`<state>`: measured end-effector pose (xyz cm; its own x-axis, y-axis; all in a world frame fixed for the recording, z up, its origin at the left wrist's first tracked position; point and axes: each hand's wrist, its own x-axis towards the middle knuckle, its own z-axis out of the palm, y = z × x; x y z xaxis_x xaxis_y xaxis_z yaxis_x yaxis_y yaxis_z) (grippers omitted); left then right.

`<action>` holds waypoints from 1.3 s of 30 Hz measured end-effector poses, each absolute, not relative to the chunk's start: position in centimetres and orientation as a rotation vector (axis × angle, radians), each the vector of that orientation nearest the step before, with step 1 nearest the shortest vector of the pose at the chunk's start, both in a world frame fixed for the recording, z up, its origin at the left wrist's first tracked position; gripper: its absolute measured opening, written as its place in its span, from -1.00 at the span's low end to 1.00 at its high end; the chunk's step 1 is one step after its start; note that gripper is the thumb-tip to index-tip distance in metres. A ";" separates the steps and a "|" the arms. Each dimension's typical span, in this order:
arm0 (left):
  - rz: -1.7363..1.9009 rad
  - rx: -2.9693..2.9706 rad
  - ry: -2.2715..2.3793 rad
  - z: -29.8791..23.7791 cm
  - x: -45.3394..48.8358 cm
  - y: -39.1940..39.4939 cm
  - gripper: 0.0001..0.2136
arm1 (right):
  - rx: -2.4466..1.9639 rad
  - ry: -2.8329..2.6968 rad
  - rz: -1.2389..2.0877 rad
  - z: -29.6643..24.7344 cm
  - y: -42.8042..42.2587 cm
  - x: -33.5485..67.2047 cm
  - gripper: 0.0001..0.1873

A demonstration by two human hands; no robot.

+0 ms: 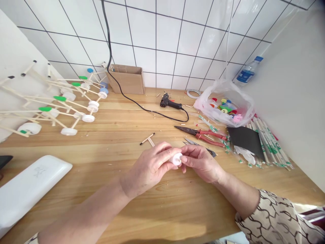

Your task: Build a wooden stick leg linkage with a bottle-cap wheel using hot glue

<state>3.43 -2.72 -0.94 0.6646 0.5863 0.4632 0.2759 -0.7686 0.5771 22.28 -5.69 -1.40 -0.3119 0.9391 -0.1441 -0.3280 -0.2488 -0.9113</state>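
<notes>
A small white bottle cap [177, 159] is pinched between my two hands over the front middle of the table. My left hand [156, 162] closes on its left side with thumb and fingers. On the other side, my right hand [199, 161] grips the cap's edge between thumb and bent fingers. Just beyond my left hand lies a T-shaped piece of wooden sticks [147, 138] with dark tips, its stem partly hidden by the fingers. Scissors [212, 151] lie partly behind my right hand, and red-handled pliers [203, 134] rest beyond them.
Several stick frames with cap wheels [68, 131] stand at left, near a white case [33, 189]. A glue gun [170, 101] and cardboard box [129, 79] are at the back. At right are a plastic bag of caps [205, 105], wrapped sticks [273, 142] and a water bottle [246, 74].
</notes>
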 end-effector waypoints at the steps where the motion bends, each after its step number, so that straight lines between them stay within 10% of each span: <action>1: 0.852 2.421 0.677 -0.8 3.4 -2.8 -0.79 | -0.921 -1.016 1.722 -1.4 -5.7 22.3 -0.78; 16: 0.740 2.279 0.723 -1.0 3.1 -2.4 -0.79 | -1.019 -1.114 1.675 -1.1 -5.6 22.3 -0.75; 19: 0.747 2.182 0.899 -0.2 2.3 -1.7 -0.50 | -1.123 -1.230 1.512 -0.9 -5.5 22.4 -0.75; 23: 0.617 2.066 1.241 1.5 0.9 -0.6 -0.79 | -1.281 -1.445 1.211 -1.2 -5.5 22.6 -0.78; 39: 0.167 2.060 1.744 1.5 1.9 0.3 -0.70 | -1.298 -2.142 0.277 -2.1 -5.9 23.1 -0.82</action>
